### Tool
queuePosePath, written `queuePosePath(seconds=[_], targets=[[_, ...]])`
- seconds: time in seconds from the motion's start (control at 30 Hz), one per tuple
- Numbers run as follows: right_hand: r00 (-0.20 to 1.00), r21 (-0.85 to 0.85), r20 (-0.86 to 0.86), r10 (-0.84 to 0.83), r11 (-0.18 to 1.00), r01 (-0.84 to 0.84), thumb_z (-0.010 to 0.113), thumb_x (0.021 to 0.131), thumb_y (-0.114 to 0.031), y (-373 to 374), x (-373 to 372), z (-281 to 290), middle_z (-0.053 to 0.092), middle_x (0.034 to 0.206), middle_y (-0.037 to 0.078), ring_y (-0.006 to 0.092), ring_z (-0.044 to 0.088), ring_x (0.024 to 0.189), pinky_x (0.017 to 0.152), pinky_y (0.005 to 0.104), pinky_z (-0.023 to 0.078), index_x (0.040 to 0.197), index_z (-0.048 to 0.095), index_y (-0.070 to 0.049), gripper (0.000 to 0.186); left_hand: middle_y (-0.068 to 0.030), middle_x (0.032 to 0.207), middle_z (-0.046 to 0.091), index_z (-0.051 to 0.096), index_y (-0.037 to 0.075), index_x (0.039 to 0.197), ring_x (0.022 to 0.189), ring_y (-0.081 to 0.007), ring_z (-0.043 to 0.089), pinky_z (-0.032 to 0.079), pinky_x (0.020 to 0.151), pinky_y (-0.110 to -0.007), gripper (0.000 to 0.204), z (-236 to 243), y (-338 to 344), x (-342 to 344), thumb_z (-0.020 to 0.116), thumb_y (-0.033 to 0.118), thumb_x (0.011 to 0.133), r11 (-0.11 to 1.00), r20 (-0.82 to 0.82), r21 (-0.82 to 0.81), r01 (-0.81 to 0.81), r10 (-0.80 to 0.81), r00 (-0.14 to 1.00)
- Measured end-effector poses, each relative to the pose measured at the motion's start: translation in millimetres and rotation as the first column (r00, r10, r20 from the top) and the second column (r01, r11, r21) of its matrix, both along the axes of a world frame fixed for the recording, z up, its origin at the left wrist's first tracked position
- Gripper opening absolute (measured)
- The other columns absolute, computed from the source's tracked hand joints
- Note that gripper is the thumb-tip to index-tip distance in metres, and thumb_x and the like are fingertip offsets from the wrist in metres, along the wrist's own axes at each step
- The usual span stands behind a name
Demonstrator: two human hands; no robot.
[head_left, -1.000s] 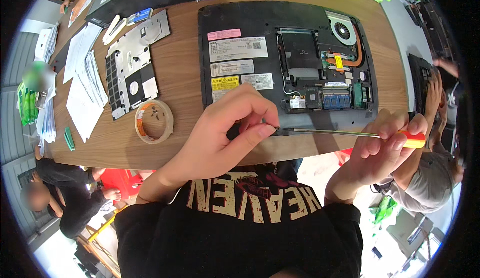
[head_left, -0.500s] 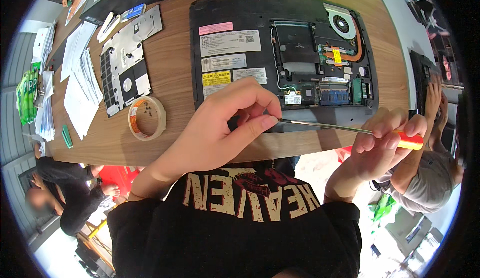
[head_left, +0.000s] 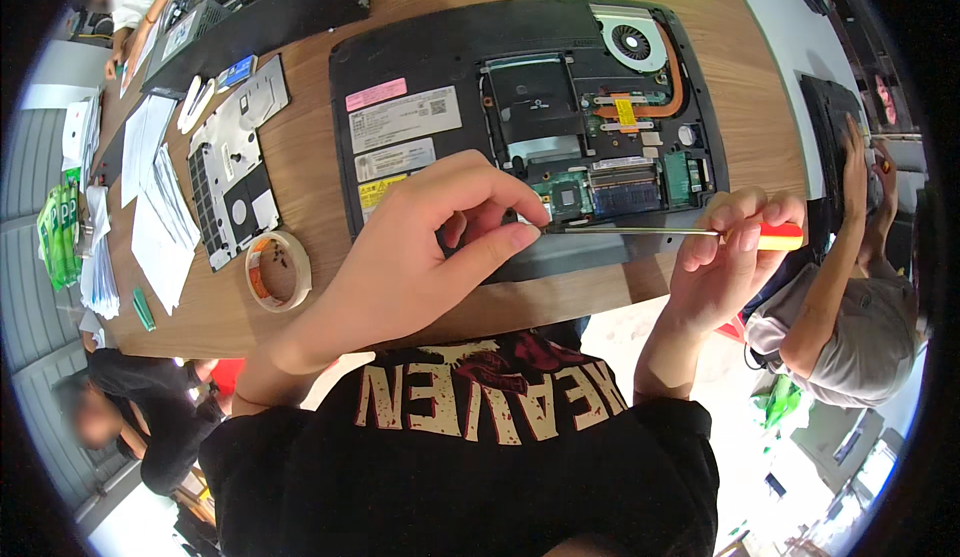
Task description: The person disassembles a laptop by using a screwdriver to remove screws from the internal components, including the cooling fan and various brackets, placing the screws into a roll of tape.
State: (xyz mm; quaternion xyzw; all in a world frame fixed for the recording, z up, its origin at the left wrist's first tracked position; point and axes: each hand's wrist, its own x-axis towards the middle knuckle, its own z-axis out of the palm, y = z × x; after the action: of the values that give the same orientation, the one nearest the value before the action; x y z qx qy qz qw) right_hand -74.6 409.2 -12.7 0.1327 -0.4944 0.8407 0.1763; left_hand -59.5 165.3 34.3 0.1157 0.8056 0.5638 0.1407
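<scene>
A large dark laptop [head_left: 400, 57] lies upside down on the table with its base cover off, baring the fan, copper heat pipe and memory. Over its near edge, my right hand [head_left: 725, 262] grips the red-and-yellow handle of a screwdriver [head_left: 650, 231], its shaft held nearly level and pointing left. My left hand [head_left: 445, 232] is closed, thumb and forefinger pinched at the screwdriver's tip. Whatever tiny piece sits between those fingertips is too small to make out. The left hand hides part of the laptop's labels.
Left of the laptop lie a tape roll [head_left: 278, 272] with small dark screws inside it, and the removed cover panel [head_left: 235, 162]. Papers [head_left: 165, 227] and a green stapler-like object [head_left: 144, 309] are farther left. An opened computer case [head_left: 260, 37] stands behind. Another person [head_left: 835, 327] works at right.
The laptop and tape roll sit farther left in the view, which has shifted. The screwdriver has gone from slightly slanted to nearly level. Both hands keep their holds.
</scene>
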Motion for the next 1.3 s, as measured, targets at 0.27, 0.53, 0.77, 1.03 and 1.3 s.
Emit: queuePosePath(seconds=[0.27,0.53,0.77,1.03,1.3], targets=[[0.996,-0.122,0.05,-0.076,0.989,0.082,0.059,0.094,-0.012,28,-17,-9,0.054,0.081,0.011,0.0101,0.048,0.054,0.038,0.0181,0.041,0.11,0.039,-0.01,0.025,-0.0012,0.087,0.05,0.064,0.001,0.107,0.078,-0.0088,0.048,0.038,0.072,-0.022,0.019,9,-3,-41,0.058,0.005,0.09,0.995,-0.019,-0.073,0.071,-0.072,0.997],[0.906,0.166,-0.095,-0.412,0.891,0.423,0.059,0.092,-0.001,102,-122,22,0.062,0.089,0.016,0.0152,0.058,0.064,0.052,0.0261,0.05,0.106,0.047,-0.004,0.018,-0.0062,0.101,0.059,0.063,0.002,0.104,0.091,-0.013,0.057,0.043,0.077,-0.025,0.016,4,9,-176,0.057,0.005,0.09,0.91,-0.194,-0.342,0.236,-0.314,0.929],[0.949,0.478,-0.149,-0.279,0.819,0.316,0.065,0.087,0.003,90,-202,25,0.059,0.078,0.01,0.0167,0.061,0.064,0.052,0.0263,0.051,0.105,0.045,-0.003,0.027,-0.0114,0.103,0.06,0.066,0.004,0.103,0.099,-0.0267,0.059,0.046,0.086,-0.035,0.019,-46,74,-263,0.063,0.006,0.085,0.885,-0.474,-0.354,0.302,-0.448,0.758],[0.95,0.637,-0.178,-0.256,0.706,0.31,0.058,0.089,0.0,79,-226,16,0.058,0.078,0.013,0.01,0.047,0.044,0.041,0.02,0.037,0.107,0.039,-0.006,0.027,-0.0107,0.099,0.061,0.073,0.008,0.097,0.092,-0.0281,0.059,0.047,0.079,-0.036,0.019,-61,76,-269,0.07,0.004,0.079,0.868,-0.389,-0.352,0.351,-0.476,0.789],[0.972,0.733,-0.193,-0.133,0.639,0.233,0.06,0.089,-0.002,90,-236,15,0.058,0.076,0.014,0.0094,0.047,0.043,0.042,0.0195,0.038,0.105,0.038,-0.008,0.028,-0.0128,0.102,0.06,0.074,0.009,0.1,0.091,-0.0298,0.057,0.045,0.08,-0.037,0.022,-59,74,-272,0.071,0.006,0.078,0.835,-0.392,-0.378,0.4,-0.536,0.748]])
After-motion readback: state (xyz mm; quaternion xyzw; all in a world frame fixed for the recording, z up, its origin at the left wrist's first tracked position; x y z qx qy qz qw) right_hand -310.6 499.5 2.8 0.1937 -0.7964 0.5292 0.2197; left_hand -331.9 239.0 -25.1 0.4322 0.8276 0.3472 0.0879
